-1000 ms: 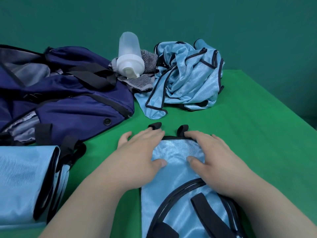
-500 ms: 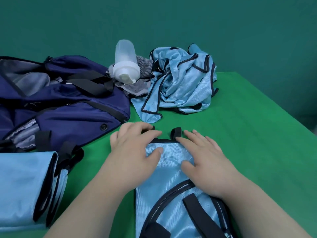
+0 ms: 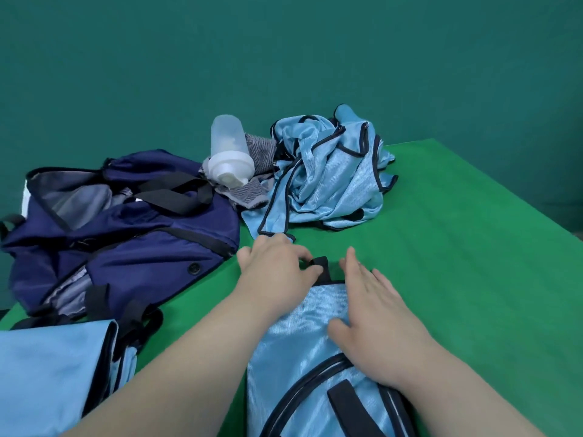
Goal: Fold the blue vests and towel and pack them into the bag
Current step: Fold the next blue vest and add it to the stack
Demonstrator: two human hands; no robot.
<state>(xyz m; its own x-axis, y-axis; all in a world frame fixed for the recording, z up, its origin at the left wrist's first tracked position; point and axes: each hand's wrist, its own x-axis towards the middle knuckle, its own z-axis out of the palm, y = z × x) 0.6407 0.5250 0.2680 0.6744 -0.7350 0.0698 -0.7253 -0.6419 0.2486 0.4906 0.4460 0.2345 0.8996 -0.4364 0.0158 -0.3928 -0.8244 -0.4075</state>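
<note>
While the right hand (image 3: 369, 313) lies flat to pin the folded blue vest (image 3: 299, 357) at the table's (image 3: 473, 279) near edge, the left hand (image 3: 277, 272) pinches its black strap (image 3: 319, 263), probably to tuck it in.

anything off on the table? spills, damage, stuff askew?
The translucent shaker bottle lies tipped over on the grey striped towel, cap toward the camera, between the navy bag and the heap of crumpled blue vests. No spill shows, and nothing looks damaged.
</note>
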